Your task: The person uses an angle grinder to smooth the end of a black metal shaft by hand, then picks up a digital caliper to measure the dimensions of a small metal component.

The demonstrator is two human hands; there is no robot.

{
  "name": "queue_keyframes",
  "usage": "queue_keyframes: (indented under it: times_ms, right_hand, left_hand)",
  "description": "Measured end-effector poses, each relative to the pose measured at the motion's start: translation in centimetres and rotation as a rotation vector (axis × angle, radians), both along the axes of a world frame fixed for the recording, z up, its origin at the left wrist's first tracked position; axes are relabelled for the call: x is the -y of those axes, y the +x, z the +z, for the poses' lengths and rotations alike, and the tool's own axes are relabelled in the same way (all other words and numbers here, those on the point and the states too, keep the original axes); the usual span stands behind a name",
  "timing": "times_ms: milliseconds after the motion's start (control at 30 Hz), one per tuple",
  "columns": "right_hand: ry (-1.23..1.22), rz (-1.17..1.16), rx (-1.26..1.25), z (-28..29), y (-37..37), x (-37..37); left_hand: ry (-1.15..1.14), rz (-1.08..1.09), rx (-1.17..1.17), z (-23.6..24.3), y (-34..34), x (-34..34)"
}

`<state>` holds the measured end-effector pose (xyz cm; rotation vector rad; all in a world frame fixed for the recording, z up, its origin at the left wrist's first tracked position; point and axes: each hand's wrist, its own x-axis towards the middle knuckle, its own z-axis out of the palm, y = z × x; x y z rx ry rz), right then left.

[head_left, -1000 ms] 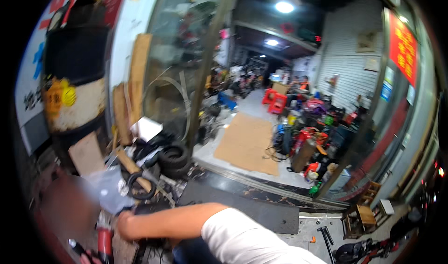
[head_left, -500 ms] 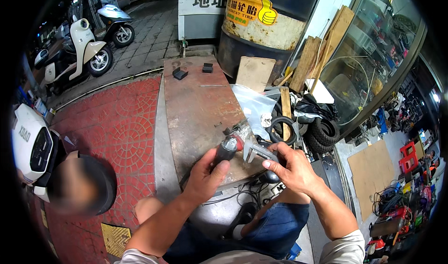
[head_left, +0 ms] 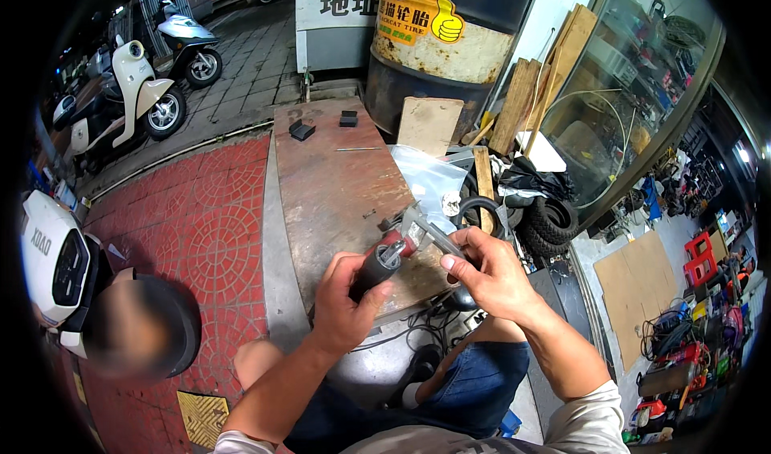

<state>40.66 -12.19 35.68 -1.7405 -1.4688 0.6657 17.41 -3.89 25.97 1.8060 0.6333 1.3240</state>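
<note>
My left hand point(head_left: 341, 301) is wrapped round a dark cylindrical part point(head_left: 371, 279). Shiny metal shows inside the upper end of this part, and a red section sits just behind it. In my right hand point(head_left: 491, 271) is a metal caliper point(head_left: 438, 236), gripped between thumb and fingers. The caliper's jaws lie right by the red section; whether they touch it I cannot tell. Both hands are over the near end of a worn, brown-topped board point(head_left: 337, 189). Small metal pieces point(head_left: 369, 213) rest on the board beyond the cylindrical part.
Two small black blocks point(head_left: 302, 130) and a thin rod point(head_left: 359, 149) lie on the board's far part. Tyres point(head_left: 549, 228), a plastic bag point(head_left: 426, 177) and wood planks point(head_left: 516, 105) crowd its right side. Behind stands a rusty drum point(head_left: 446, 61). Cables point(head_left: 418, 325) lie below the board.
The caliper has turned and shifted, its jaws now higher and farther left beside the red section. My left hand and the cylindrical part have moved slightly left. The whole view has shifted a little.
</note>
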Motion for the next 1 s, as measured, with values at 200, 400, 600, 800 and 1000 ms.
queue_keyframes:
  times_ms: [200, 400, 600, 800, 1000]
  right_hand:
    - [-0.058, 0.044, 0.069, 0.3, -1.3, 0.1]
    - [0.052, 0.044, 0.138, -0.4, -2.0, 0.2]
    - [0.126, 0.080, 0.318, -1.3, -1.8, -0.4]
    - [0.316, 0.220, 0.573, -0.8, -1.6, -0.5]
    - [0.374, 0.319, 0.710, 1.0, -1.5, 0.2]
  left_hand:
    - [0.091, 0.066, -0.067, -0.3, -0.2, -0.3]
    - [0.121, 0.061, -0.029, -0.5, 0.4, -0.3]
    - [0.020, 0.057, 0.087, -1.6, 0.9, 0.1]
    - [-0.066, -0.032, -0.006, -2.1, 0.2, -0.1]
    - [-0.005, -0.103, -0.103, -0.7, 0.3, -0.2]
